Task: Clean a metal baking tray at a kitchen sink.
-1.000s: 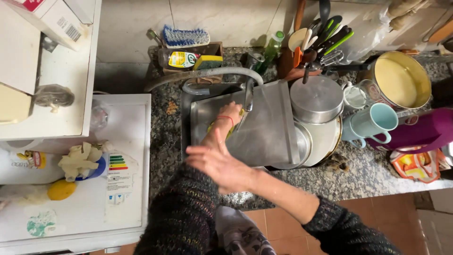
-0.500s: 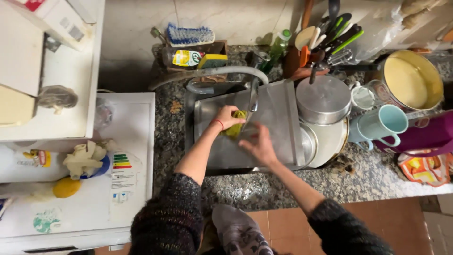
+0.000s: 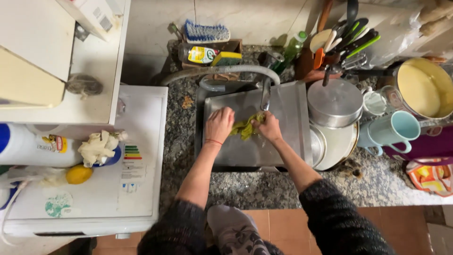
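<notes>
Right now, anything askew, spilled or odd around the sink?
The metal baking tray lies flat across the sink, covering the basin. Both hands, left hand and right hand, wring a green cloth on it under the tap. No spill visible.

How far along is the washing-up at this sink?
Done: a steel pot, plates and a blue mug sit stacked beside the sink. In hand: left hand and right hand both grip a green cloth under the faucet, over a metal tray. Left: the tray lies in the sink.
</notes>
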